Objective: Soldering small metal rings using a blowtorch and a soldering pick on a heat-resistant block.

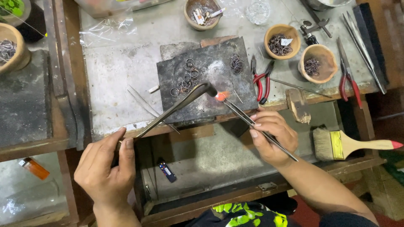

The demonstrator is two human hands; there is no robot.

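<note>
Left hand: the left hand point(107, 168) is wrapped around the rear of a bent-nozzle torch point(176, 107), thumb and forefinger pressed on its stem; the nozzle tip points at the glowing piece.
Right hand: the right hand point(271, 136) pinches long steel tweezers point(252, 124) midway along their length, fingers pressed together on the two blades.
Glowing piece: a small metal piece point(220, 96), orange-hot, sits at the tweezer tips over the near edge of the dark soldering block point(210, 75) on the table point(118, 71).
Handling: it looks tiny and light, stiff, and far too hot for bare fingers; the tweezer tips seem the only safe hold, and a slack pinch would likely drop it.
Tweezers: thin and springy, likely slippery; the mid-length grip keeps the fingers away from the heat.
Nearby: loose wire rings point(187, 77) lie on the block; red-handled pliers point(263, 82) just beside it; a flat brush point(349, 145) to the right.
</note>
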